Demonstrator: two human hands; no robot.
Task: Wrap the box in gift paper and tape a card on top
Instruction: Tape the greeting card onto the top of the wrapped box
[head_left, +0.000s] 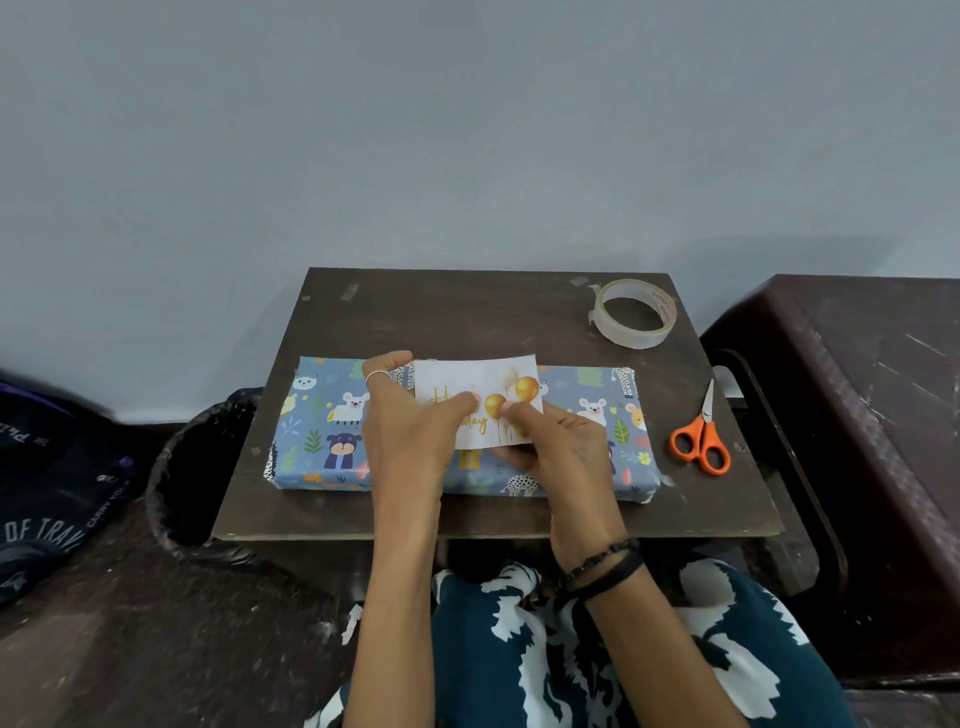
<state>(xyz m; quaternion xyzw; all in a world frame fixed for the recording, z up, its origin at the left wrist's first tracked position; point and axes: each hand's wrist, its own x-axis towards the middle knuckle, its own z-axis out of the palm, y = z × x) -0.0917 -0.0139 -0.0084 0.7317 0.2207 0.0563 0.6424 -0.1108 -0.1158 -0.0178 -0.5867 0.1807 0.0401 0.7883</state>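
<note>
1. Wrapped box (332, 426): lying flat across the middle of the small dark bench (467, 312), long side running left to right, covered all over in blue gift paper printed with cartoon animals and leaves.
2. Card (478, 387): white, with gold balloons and gold script, held just above or against the top face of the box near its middle; contact with the paper not clear from this view.
3. Left hand (410, 426): over the left part of the card, thumb on the printed face, grip clamped on the card's left side; silver ring on one finger.
4. Right hand (556, 441): at the card's lower right corner, thumb on top and fingers underneath, grip pinched together on the card; dark bands around the wrist.
5. Roll of clear tape (635, 313): lying flat at the far right corner of the bench, well apart from the box, loose end sticking up on its left side.
6. Orange-handled scissors (702, 436): closed, near the right edge of the bench, just beside the right end of the box, blades pointing away.
7. Bin lined with a black bag (192, 467): on the floor, tucked against the bench's left edge.
8. Dark brown furniture piece (857, 415): standing to the right of the bench.
</note>
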